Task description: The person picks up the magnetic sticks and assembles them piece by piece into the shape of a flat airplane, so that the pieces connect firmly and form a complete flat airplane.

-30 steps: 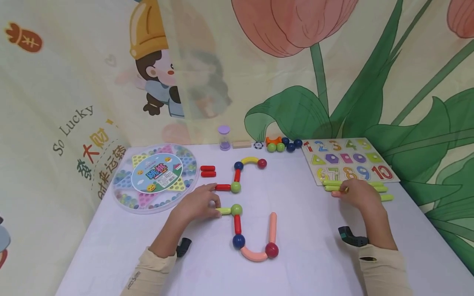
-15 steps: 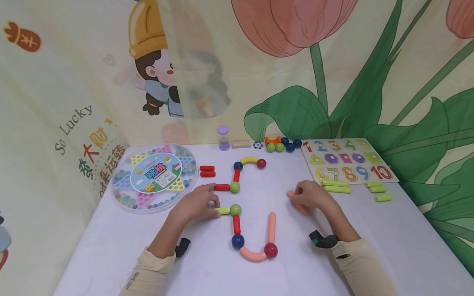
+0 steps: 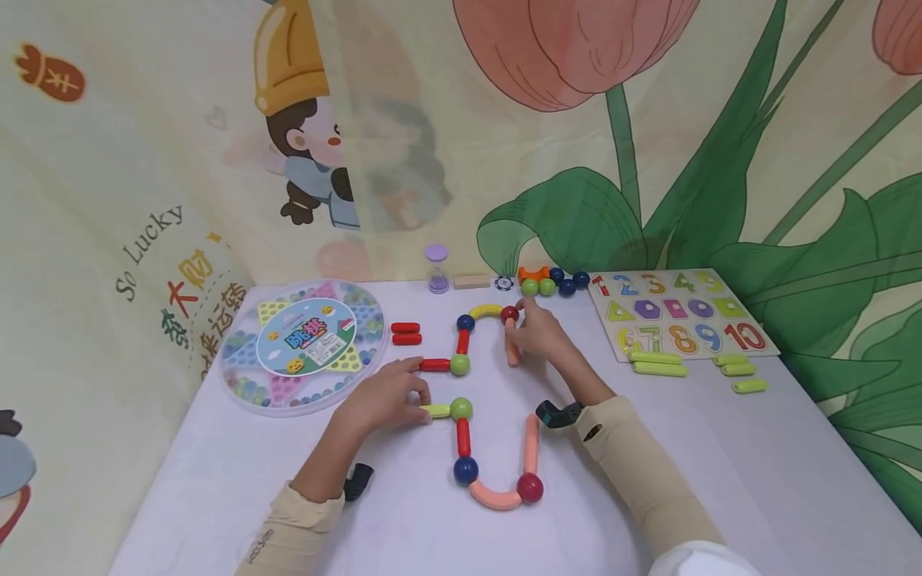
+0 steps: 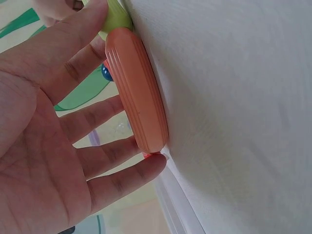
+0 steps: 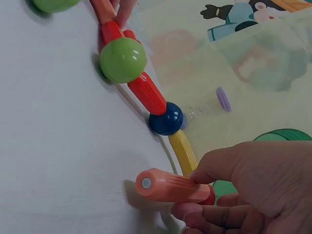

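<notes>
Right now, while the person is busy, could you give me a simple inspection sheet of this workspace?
Surface: white table, pieces spread across it.
Job's things: pink rod appears to touch the far red ball; orange rod next to lime rod.
Clutter: five loose lime rods, number board, game disc, hourglass.
Grippers: bare hands; right hand pinches the pink rod, left hand touches the orange and lime rods.
Cables: nothing seen.
Surroundings: printed cloth behind.
</notes>
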Demonstrator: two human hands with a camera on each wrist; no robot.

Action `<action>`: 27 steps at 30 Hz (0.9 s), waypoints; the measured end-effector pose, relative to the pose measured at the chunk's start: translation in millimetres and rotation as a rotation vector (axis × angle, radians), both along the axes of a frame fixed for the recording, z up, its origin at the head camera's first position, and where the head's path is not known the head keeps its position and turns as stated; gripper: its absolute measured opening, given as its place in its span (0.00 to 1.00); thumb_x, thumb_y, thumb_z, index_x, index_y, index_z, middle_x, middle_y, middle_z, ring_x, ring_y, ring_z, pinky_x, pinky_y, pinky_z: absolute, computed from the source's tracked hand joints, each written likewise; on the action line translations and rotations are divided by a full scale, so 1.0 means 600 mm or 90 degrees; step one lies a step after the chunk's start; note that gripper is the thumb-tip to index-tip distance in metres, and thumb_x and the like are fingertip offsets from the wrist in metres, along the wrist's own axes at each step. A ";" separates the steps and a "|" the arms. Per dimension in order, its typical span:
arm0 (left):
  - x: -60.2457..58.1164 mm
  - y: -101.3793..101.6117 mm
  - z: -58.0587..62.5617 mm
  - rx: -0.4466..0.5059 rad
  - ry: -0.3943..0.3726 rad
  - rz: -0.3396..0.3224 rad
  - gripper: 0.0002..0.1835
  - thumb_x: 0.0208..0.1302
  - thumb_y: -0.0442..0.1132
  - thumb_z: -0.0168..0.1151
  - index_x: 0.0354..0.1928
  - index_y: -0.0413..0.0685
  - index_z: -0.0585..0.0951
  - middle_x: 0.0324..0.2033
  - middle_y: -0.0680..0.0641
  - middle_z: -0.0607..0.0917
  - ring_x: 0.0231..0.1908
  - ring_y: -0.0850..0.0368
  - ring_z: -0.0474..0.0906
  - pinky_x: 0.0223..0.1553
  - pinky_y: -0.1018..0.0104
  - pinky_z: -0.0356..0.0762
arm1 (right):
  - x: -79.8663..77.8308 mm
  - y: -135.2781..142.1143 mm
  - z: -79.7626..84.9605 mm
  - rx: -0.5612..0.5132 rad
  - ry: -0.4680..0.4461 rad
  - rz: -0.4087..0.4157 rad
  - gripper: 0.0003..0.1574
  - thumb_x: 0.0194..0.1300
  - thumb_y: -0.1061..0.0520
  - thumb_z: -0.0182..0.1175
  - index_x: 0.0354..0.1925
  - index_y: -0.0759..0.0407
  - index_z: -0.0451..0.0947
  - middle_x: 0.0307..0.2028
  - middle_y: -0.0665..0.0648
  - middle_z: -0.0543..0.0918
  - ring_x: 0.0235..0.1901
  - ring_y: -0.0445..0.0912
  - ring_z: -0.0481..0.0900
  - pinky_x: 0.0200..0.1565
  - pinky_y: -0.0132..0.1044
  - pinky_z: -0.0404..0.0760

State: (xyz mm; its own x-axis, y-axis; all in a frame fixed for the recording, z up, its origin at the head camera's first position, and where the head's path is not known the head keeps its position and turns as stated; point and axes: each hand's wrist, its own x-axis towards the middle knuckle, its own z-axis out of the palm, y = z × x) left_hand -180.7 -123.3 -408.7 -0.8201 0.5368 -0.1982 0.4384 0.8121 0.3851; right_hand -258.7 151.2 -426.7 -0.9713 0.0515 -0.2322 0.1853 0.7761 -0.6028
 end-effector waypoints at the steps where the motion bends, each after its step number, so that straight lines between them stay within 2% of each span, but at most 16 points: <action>1: 0.000 0.001 0.000 -0.001 0.000 -0.003 0.07 0.45 0.48 0.71 0.27 0.65 0.83 0.61 0.44 0.66 0.62 0.46 0.57 0.55 0.49 0.64 | -0.004 0.000 -0.001 -0.003 -0.004 -0.006 0.33 0.58 0.48 0.57 0.58 0.56 0.57 0.32 0.59 0.75 0.29 0.51 0.73 0.27 0.36 0.75; 6: -0.002 0.002 -0.002 -0.007 -0.001 -0.007 0.07 0.45 0.48 0.71 0.28 0.65 0.83 0.62 0.44 0.65 0.62 0.46 0.56 0.55 0.50 0.64 | -0.015 0.004 -0.007 -0.002 -0.029 -0.017 0.34 0.58 0.47 0.57 0.59 0.55 0.57 0.33 0.60 0.74 0.30 0.51 0.73 0.27 0.36 0.75; 13: 0.000 0.000 -0.003 0.007 -0.008 0.005 0.06 0.45 0.48 0.71 0.26 0.66 0.82 0.62 0.44 0.65 0.63 0.45 0.55 0.57 0.48 0.60 | -0.015 0.008 -0.024 -0.013 0.004 -0.017 0.34 0.59 0.45 0.56 0.59 0.56 0.58 0.29 0.58 0.75 0.26 0.50 0.72 0.24 0.36 0.73; 22: 0.002 -0.001 -0.001 0.007 -0.007 0.008 0.06 0.45 0.48 0.71 0.26 0.66 0.82 0.62 0.45 0.65 0.62 0.45 0.56 0.56 0.48 0.61 | -0.002 0.024 -0.044 -0.117 -0.005 -0.020 0.38 0.57 0.44 0.58 0.62 0.53 0.57 0.31 0.58 0.74 0.28 0.50 0.72 0.26 0.35 0.73; 27: 0.001 0.000 0.001 0.006 -0.005 0.008 0.06 0.44 0.48 0.71 0.26 0.65 0.83 0.62 0.45 0.65 0.63 0.46 0.56 0.56 0.49 0.61 | 0.005 0.028 -0.045 -0.138 -0.016 0.007 0.42 0.56 0.47 0.60 0.64 0.52 0.53 0.34 0.58 0.74 0.31 0.50 0.72 0.29 0.35 0.74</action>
State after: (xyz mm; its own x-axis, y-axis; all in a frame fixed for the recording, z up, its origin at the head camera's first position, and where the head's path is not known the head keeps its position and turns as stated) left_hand -180.3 -123.0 -407.9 -0.8251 0.5285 -0.1996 0.4252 0.8136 0.3965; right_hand -255.9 168.3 -453.5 -0.9653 -0.0129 -0.2609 0.1946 0.6308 -0.7512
